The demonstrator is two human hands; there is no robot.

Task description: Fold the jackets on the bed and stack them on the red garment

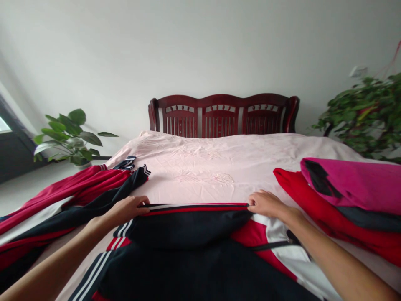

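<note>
A navy, red and white track jacket [175, 263] lies spread over the near part of the bed, partly cut off by the bottom of the view. My left hand [133, 206] pinches the left end of its folded upper edge, fingers closed. At the right end of that same edge, my right hand [265, 203] is closed on the cloth. Between the two hands the edge is drawn into a straight line, with navy, white and red layers showing. White stripes run along the jacket's left side, and its white panel passes under my right forearm.
More red, navy and white clothes [90, 188] lie at the left of the bed. A pile with a magenta garment [360, 179] over a red one [313, 205] sits at the right. Beyond the pink sheet [194, 161] stands a dark wooden headboard [219, 100]. Potted plants [72, 131] flank the bed.
</note>
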